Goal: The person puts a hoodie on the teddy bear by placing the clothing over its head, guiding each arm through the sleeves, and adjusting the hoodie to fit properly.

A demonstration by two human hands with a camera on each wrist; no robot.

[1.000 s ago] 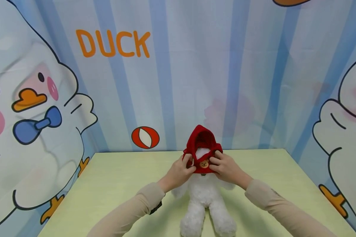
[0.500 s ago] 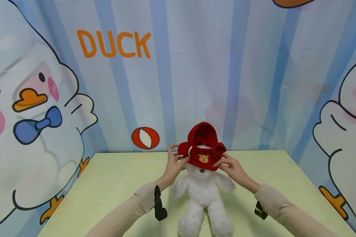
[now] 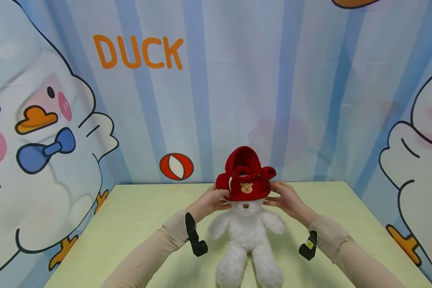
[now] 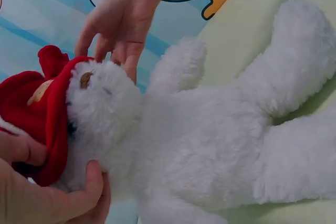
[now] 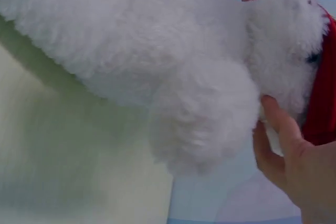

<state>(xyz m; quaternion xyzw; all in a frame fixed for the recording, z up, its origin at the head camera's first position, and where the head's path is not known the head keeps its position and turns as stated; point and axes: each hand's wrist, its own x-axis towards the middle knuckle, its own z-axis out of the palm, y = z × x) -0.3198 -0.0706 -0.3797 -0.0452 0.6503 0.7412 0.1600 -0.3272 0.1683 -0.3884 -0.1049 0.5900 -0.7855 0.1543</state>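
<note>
A red hooded garment (image 3: 250, 180) sits over the top of a white plush toy's (image 3: 248, 230) head, its hood (image 3: 234, 160) standing up above and its hem crossing just over the brown nose (image 3: 245, 206). A bear patch (image 3: 246, 188) marks the garment's front, with a white cord (image 3: 230, 184) near the left hand; the small sleeves stick out to either side. In the left wrist view a dark eye (image 4: 71, 128) peeks out right at the hem.

The left hand (image 3: 209, 200) has its grip curled on the garment's side, thumb on the red cloth and two fingertips against the toy's cheek. The right hand (image 3: 289, 200) is at the other side, fingers touching the toy's head and lying at the garment's edge; whether that grip grasps any cloth, I cannot tell.

The toy is on the pale yellow counter (image 3: 147, 216), legs toward the person, arms spread. Beige cuffs (image 3: 176, 228) cover the forearms, and a black strap (image 3: 192, 236) hangs by the left wrist, with a black device (image 3: 308, 246) by the right. Behind stands a blue-striped backdrop (image 3: 237, 80) printed with a ball (image 3: 176, 167) and big white birds (image 3: 39, 200)
</note>
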